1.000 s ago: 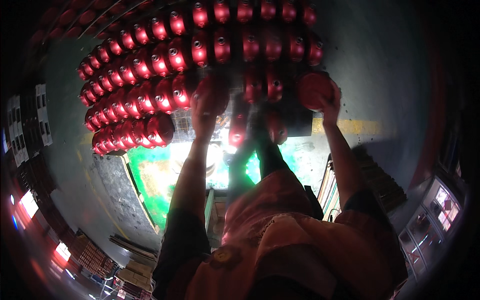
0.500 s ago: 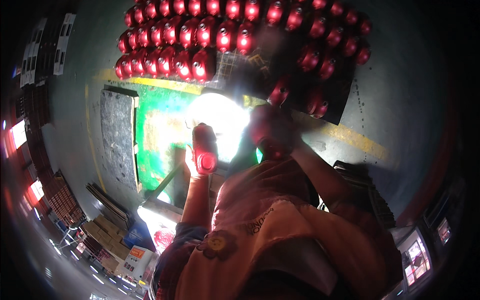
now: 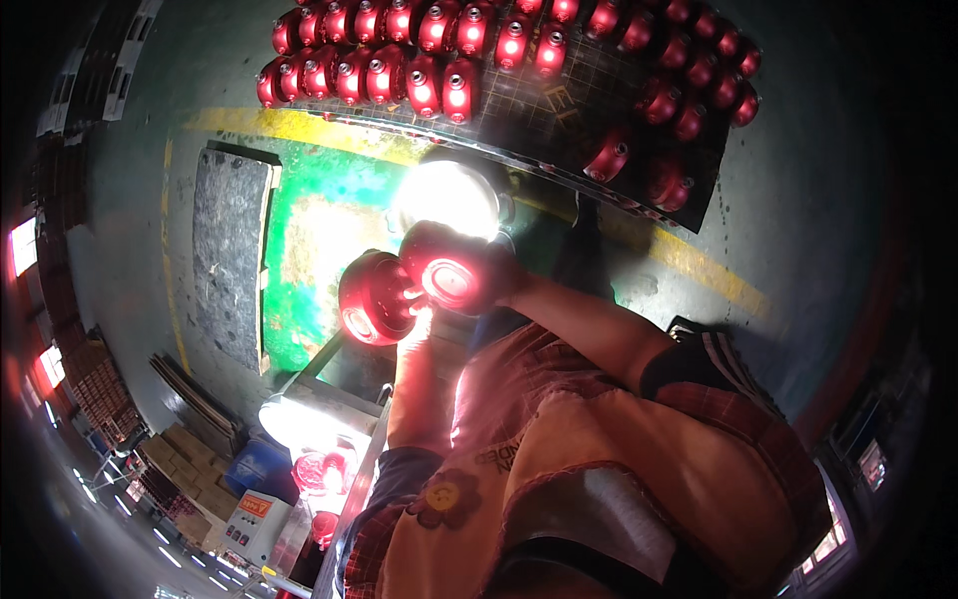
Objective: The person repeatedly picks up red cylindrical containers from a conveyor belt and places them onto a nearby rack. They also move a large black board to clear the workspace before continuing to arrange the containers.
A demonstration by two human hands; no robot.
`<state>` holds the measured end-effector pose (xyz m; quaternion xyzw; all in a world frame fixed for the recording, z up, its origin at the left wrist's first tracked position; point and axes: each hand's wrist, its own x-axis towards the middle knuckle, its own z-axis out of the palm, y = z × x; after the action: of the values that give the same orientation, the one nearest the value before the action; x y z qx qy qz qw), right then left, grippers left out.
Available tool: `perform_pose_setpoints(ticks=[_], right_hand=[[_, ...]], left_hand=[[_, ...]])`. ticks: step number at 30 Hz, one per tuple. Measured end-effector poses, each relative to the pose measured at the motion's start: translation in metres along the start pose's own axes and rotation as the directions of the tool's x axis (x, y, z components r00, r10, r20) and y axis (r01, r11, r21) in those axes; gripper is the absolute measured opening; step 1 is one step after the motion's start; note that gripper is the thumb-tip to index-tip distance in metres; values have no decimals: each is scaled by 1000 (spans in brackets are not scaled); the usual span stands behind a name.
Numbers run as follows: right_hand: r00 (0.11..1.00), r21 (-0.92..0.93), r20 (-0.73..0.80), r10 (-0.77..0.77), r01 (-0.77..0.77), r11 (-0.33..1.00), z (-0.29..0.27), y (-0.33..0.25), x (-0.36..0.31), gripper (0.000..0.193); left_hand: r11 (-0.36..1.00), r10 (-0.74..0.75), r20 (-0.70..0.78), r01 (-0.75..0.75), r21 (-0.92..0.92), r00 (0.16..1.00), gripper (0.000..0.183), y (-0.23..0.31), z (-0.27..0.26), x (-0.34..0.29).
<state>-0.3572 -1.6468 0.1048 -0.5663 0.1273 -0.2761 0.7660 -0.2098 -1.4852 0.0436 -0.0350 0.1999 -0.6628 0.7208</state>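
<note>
Held a red vessel (image 3: 371, 290) in the left hand (image 3: 412, 311), just left of the fingers and slanting toward the lower left, and clasped a second red vessel (image 3: 447, 265) in the right hand (image 3: 505, 284), close up alongside, ringed end toward the body! Couldn't tell touching from mere overlap, nor see those right fingers clearly. Had both out in front of the apron (image 3: 559, 434), well apart from the rows of red vessels (image 3: 424, 88) on the dark sheet (image 3: 534, 125), contents unseen.
</note>
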Motion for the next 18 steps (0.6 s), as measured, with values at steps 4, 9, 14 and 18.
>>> perform_pose_setpoints(ticks=[4, 9, 14, 18], right_hand=[[996, 134, -51, -79, 86, 987, 18, 21, 5, 55], [998, 375, -50, 33, -12, 927, 17, 24, 1, 47], [968, 110, -244, -56, 85, 990, -29, 23, -24, 51], [920, 925, -223, 323, 96, 367, -160, -22, -101, 58]], left_hand=[[999, 32, -3, -32, 14, 999, 57, 6, 3, -5], [994, 64, -38, -60, 88, 997, 54, 10, -4, -1], [957, 132, -125, -93, 274, 983, 51, 13, 4, 20], [771, 269, -202, -84, 632, 942, 49, -2, 27, 66]])
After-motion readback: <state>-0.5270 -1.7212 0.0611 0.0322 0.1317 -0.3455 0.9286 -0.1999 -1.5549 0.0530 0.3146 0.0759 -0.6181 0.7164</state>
